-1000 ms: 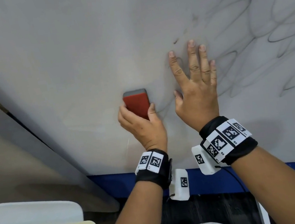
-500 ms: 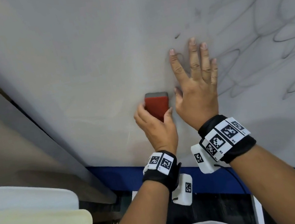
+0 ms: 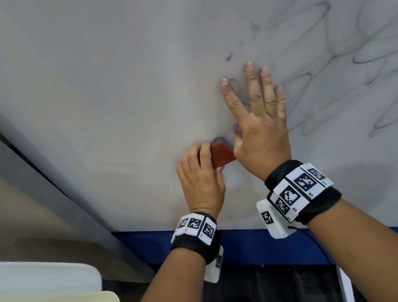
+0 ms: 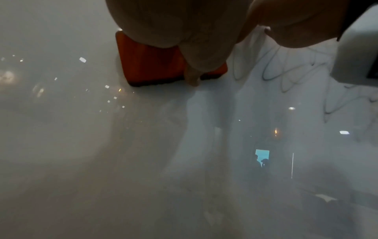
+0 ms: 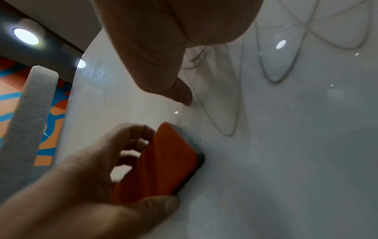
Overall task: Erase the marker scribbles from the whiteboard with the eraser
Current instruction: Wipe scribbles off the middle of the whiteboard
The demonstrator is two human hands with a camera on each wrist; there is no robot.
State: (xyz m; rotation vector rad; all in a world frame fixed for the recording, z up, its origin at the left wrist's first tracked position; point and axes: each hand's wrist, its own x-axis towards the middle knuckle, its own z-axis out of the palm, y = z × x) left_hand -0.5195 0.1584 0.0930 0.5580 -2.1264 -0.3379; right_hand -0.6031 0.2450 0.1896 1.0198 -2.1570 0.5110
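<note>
At the middle of the head view, the left hand (image 3: 201, 179) grips the red eraser (image 3: 222, 157), fingers on one side and thumb on the other, its grey felt end against the whiteboard (image 3: 103, 87). At the eraser's 3 o'clock, touching or nearly so, the right hand (image 3: 260, 127) lies flat on the board with fingers straight and spread, holding nothing. Looping grey marker scribbles (image 3: 360, 52) fill the board from 1 to 3 o'clock of that hand; a blue edge (image 3: 248, 245) runs along the board at 6 o'clock.

In the left wrist view, the eraser (image 4: 155, 64) sits at 12 o'clock under the palm, the thumb (image 4: 202, 61) curled down over its side, scribbles (image 4: 286, 72) at 2 o'clock.

In the right wrist view, the left hand (image 5: 85, 186) at 7 o'clock clasps the eraser (image 5: 163, 161) pressed to the board, below the right thumb (image 5: 163, 72); scribbles (image 5: 276, 64) lie at 1 o'clock.
</note>
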